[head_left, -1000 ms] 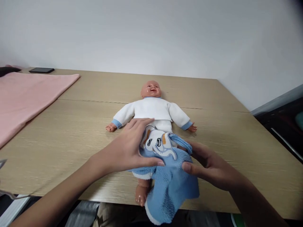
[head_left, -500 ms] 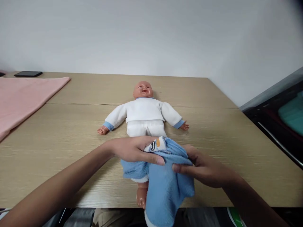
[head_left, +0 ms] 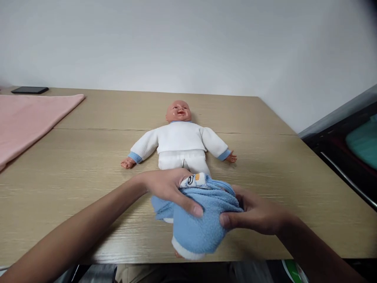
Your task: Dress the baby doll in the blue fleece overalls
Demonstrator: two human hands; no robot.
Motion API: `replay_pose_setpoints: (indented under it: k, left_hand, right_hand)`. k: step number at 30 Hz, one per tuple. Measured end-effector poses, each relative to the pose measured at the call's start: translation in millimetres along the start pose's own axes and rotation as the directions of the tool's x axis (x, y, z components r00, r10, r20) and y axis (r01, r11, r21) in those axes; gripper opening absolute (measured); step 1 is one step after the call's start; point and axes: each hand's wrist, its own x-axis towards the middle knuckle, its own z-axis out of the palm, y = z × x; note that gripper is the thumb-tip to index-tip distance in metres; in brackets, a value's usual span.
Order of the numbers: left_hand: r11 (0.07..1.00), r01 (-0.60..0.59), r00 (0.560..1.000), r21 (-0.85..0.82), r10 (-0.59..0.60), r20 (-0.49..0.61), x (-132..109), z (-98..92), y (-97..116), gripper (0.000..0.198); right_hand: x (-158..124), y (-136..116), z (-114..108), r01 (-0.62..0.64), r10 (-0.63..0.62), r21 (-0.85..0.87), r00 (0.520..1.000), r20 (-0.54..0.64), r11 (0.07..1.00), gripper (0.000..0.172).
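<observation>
On its back lies a baby doll (head_left: 182, 135) in a white top with blue cuffs, its head toward the wall. Blue fleece pants (head_left: 203, 228) with white hems and a printed white patch are bunched over its lower legs. My left hand (head_left: 172, 190) grips the bunched waist on the left, thumb on top. Opposite it, my right hand (head_left: 250, 210) pinches the right side of the gathered cloth, thumb pressed on the fleece. Fingers of both hands are partly hidden under the fabric. The doll's feet are almost wholly covered.
A pink cloth (head_left: 32, 124) lies at the left of the wooden table (head_left: 279, 169). Behind it is a black phone-like slab (head_left: 30, 90). A dark container with a teal item (head_left: 365, 143) stands beyond the table's right edge.
The hanging leg of the blue pants has been gathered up and is shorter now, its white hem higher. The right thumb has shifted slightly down and right. The doll's bare foot is now mostly covered.
</observation>
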Motion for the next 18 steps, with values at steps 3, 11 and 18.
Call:
replay_pose_setpoints:
  k: [3, 11, 18]
  left_hand:
    - [0.998, 0.059, 0.988, -0.037, -0.053, 0.143, -3.5, -6.2, -4.9, 0.051]
    - [0.995, -0.027, 0.996, -0.095, 0.035, 0.081, -2.4, -10.6, -17.4, 0.034]
    - [0.989, -0.09, 0.996, -0.115, 0.089, -0.015, 1.0, -0.4, -2.8, 0.021]
  right_hand:
    - [2.1, 7.2, 2.4, 0.112, -0.11, 0.01, 0.985, -0.136, 0.994, 0.05]
    - [8.8, 9.9, 4.2, 0.07, -0.062, 0.065, 0.991, -0.115, 0.995, 0.056]
    - [2.3, 2.1, 20.3, -0.094, 0.078, -0.036, 0.948, -0.308, 0.995, 0.063]
